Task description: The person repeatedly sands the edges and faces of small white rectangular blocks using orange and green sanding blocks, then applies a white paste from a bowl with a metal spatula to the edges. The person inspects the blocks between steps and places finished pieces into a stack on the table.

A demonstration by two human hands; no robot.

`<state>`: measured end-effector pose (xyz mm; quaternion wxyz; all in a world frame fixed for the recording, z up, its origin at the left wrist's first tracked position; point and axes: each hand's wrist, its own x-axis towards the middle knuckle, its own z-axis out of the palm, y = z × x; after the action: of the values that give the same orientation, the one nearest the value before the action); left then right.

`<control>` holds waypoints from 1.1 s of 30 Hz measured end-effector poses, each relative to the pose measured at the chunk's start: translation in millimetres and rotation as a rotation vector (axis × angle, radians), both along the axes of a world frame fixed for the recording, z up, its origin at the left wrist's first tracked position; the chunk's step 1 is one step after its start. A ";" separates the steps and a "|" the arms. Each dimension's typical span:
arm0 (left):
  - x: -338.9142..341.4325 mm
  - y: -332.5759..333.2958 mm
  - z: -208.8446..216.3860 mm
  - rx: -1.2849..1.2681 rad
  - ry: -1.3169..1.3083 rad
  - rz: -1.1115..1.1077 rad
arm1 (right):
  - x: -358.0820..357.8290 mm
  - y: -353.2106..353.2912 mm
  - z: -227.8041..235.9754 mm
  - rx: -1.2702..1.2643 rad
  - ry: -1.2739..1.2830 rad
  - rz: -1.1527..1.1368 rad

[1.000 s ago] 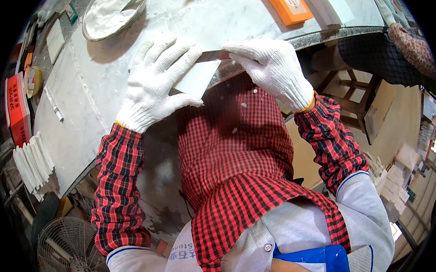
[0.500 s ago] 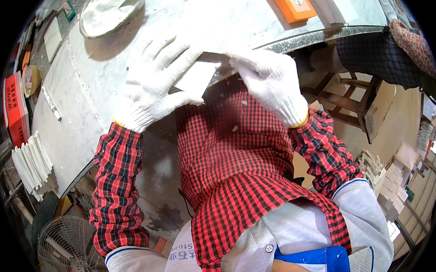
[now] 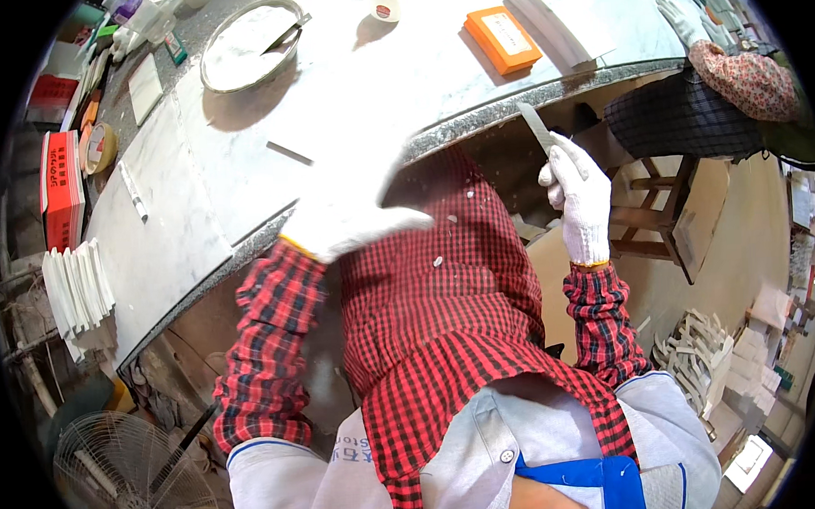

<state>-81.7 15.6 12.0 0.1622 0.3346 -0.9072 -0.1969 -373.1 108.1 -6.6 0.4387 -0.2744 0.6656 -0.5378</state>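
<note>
Both hands had come apart since a moment before, when they pressed one white card together at the table edge. Now the right hand [image 3: 580, 201], in a white glove, was off the table and held up a thin grey strip [image 3: 536, 126] pinched in its fingers, just below the table edge. The left hand [image 3: 347, 216], also gloved, lay flat and spread wide on the stone table [image 3: 196, 200], holding nothing, its picture blurred. A red checked apron [image 3: 447, 325] hung between the two arms.

Farther out on the table lay a small thin stick [image 3: 289, 153], then a round metal pan [image 3: 251, 43] with a tool in it, and an orange block [image 3: 502, 38]. A stack of white cards [image 3: 77, 287] and a red box [image 3: 59, 188] sat off to the left. Another person's gloved hand [image 3: 679, 20] showed at the far right.
</note>
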 end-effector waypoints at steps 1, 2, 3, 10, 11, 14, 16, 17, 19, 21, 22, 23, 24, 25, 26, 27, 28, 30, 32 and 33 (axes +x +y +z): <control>-10.5 6.9 -4.1 0.020 0.056 -0.100 | 1.5 4.8 -0.6 0.004 -0.010 -0.006; -19.4 13.2 -8.1 0.038 0.111 -0.200 | 3.4 9.0 -0.1 0.008 -0.020 -0.013; -26.5 24.6 -0.9 0.157 0.078 -0.307 | 11.6 8.5 0.6 0.018 -0.024 -0.006; 6.3 77.1 -16.6 0.123 0.461 -0.133 | 30.4 -15.8 15.2 0.014 0.126 0.353; 15.8 72.5 -17.0 0.073 0.464 -0.061 | 33.7 -27.8 18.8 0.005 0.147 0.412; 41.1 50.9 -20.3 -0.126 0.434 0.140 | 45.9 -69.7 21.3 -0.068 0.297 0.621; 51.9 30.0 -26.1 -0.180 0.384 0.195 | 56.5 -91.7 12.6 -0.107 0.371 0.724; 52.4 20.3 -27.4 -0.179 0.354 0.199 | 59.1 -97.8 9.1 -0.126 0.407 0.774; 52.4 2.2 -27.2 -0.164 0.306 0.188 | 63.0 -103.5 3.3 -0.162 0.456 0.792; 49.7 -11.5 -28.7 -0.137 0.266 0.147 | 66.7 -105.3 -1.1 -0.210 0.505 0.802; 49.7 -15.2 -30.4 -0.109 0.235 0.143 | 68.2 -105.6 -3.3 -0.240 0.532 0.801; 50.8 -18.2 -32.5 -0.081 0.204 0.138 | 69.3 -105.6 -5.4 -0.270 0.557 0.800; 52.3 -20.6 -35.6 -0.054 0.174 0.129 | 70.3 -105.4 -7.4 -0.279 0.587 0.792; 53.4 -21.6 -39.1 -0.073 0.164 0.127 | 71.1 -105.1 -8.9 -0.288 0.617 0.785; 52.8 -22.3 -41.0 -0.074 0.173 0.124 | 71.6 -104.5 -10.0 -0.297 0.646 0.779; 53.4 -23.5 -41.0 -0.077 0.178 0.124 | 73.2 -104.2 -10.2 -0.309 0.686 0.762; 53.9 -23.7 -41.1 -0.081 0.183 0.124 | 75.0 -102.3 -9.7 -0.320 0.726 0.746; 52.4 -23.0 -40.4 -0.080 0.151 0.130 | 79.2 -95.7 -9.9 -0.328 0.761 0.701; 52.3 -23.4 -38.9 -0.088 0.130 0.128 | 85.4 -85.0 -9.4 -0.318 0.752 0.644; 52.2 -24.4 -37.7 -0.096 0.127 0.122 | 90.4 -81.3 -10.9 -0.351 0.706 0.596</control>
<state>-29.6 -8.8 -25.8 0.2467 0.3677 -0.8815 -0.1639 -282.7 26.8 -17.5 0.2684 -0.6882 0.5653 -0.3672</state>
